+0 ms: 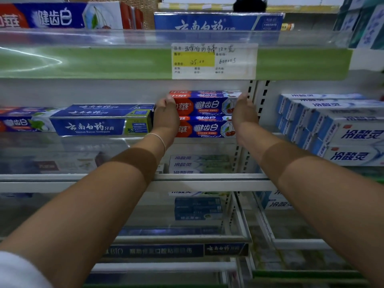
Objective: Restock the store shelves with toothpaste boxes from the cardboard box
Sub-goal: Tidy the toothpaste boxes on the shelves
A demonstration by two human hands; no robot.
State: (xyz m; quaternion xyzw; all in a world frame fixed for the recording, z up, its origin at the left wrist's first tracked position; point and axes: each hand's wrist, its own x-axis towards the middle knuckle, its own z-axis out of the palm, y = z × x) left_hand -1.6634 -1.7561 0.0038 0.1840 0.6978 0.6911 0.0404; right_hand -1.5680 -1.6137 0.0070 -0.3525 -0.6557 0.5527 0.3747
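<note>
Red-and-blue toothpaste boxes (205, 115) stacked flat, long sides facing out, on middle shelf (207, 176); stood just right of blue boxes (101, 121), near shelf upright.

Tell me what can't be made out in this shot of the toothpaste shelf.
Head view only:
- Fingertips of left hand and right hand: hidden behind the red-and-blue toothpaste boxes.
- Small print on the price label: too small.
- Lower-shelf boxes: blurred by glare.
- Cardboard box: out of frame.
</note>
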